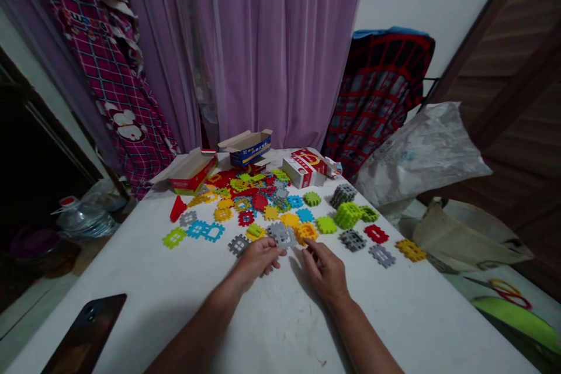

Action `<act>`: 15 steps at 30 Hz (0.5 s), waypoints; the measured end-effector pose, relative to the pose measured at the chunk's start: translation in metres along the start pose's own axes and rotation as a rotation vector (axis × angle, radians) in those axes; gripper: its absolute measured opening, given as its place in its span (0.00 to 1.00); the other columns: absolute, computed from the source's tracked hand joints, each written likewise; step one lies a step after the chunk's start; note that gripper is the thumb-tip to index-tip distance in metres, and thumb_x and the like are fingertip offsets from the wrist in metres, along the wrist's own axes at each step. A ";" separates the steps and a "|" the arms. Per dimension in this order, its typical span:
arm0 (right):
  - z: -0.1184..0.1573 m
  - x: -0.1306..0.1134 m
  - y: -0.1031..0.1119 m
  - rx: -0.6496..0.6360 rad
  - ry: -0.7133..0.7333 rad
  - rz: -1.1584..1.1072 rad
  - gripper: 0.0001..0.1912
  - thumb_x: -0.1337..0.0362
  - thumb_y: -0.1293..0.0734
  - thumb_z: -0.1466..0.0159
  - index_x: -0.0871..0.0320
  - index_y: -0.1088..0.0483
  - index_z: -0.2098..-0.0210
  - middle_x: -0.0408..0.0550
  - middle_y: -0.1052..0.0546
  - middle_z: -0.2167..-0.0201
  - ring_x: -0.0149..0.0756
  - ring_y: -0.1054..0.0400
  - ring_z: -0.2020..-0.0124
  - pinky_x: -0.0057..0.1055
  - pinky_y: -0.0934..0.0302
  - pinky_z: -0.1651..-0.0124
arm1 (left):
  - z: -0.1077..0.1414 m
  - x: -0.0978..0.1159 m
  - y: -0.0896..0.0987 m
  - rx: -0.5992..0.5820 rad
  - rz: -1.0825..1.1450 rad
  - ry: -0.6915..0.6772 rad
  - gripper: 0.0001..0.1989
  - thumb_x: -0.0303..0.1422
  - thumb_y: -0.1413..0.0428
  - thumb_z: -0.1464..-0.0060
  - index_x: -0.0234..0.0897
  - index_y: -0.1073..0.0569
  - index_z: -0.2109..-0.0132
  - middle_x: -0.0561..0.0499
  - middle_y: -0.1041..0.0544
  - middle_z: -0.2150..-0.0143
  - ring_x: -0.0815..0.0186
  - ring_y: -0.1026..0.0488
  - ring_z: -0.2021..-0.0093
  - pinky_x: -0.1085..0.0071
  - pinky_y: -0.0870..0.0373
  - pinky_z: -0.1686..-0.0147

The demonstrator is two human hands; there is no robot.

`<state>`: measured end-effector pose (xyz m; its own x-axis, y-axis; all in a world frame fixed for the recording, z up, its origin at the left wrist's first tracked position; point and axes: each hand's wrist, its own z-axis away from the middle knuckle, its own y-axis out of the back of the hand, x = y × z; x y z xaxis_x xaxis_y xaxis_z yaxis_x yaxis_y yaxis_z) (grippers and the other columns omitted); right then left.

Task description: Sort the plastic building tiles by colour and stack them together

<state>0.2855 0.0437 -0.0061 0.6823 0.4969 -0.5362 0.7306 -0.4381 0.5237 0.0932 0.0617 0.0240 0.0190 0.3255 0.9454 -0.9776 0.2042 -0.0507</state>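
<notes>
My left hand (259, 258) hovers low over the white table, its fingers loosely bent and apart, with no piece visible in them. Just beyond its fingertips is a grey interlocking plastic block piece (284, 236). My right hand (326, 272) has half-curled, parted fingers; its index fingertip is at the near edge of an orange block piece (307, 231), and I cannot tell whether they touch. Left of my left hand lies a dark grey window piece (239, 245). A yellow piece with a green one on it (255, 231) sits behind that hand.
A pile of mixed block pieces (258, 201) spreads behind the hands. Stacked green pieces (347, 215) and grey pieces (343, 194) stand to the right. Open boxes, red (193, 174), blue (250, 149) and red-white (305, 168), line the back. A phone (85, 333) lies front left.
</notes>
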 end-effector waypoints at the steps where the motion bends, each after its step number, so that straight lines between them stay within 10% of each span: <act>1: 0.000 -0.002 -0.002 -0.011 -0.011 -0.026 0.13 0.60 0.39 0.33 0.58 0.25 0.56 0.45 0.22 0.72 0.28 0.30 0.76 0.24 0.36 0.71 | 0.001 0.000 -0.001 -0.018 -0.007 0.001 0.21 0.46 0.37 0.61 0.35 0.29 0.65 0.47 0.19 0.62 0.75 0.31 0.78 0.79 0.49 0.85; 15: -0.002 -0.019 -0.004 -0.075 -0.368 -0.392 0.14 0.55 0.37 0.37 0.58 0.29 0.72 0.42 0.28 0.80 0.30 0.36 0.79 0.25 0.40 0.74 | 0.006 -0.004 -0.002 -0.110 -0.049 -0.058 0.22 0.48 0.38 0.56 0.36 0.26 0.60 0.51 0.24 0.71 0.69 0.26 0.74 0.80 0.47 0.85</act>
<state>0.2700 0.0377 0.0032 0.3323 0.3111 -0.8904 0.9376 -0.2113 0.2761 0.0938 0.0544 0.0225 0.0506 0.2597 0.9644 -0.9469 0.3196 -0.0364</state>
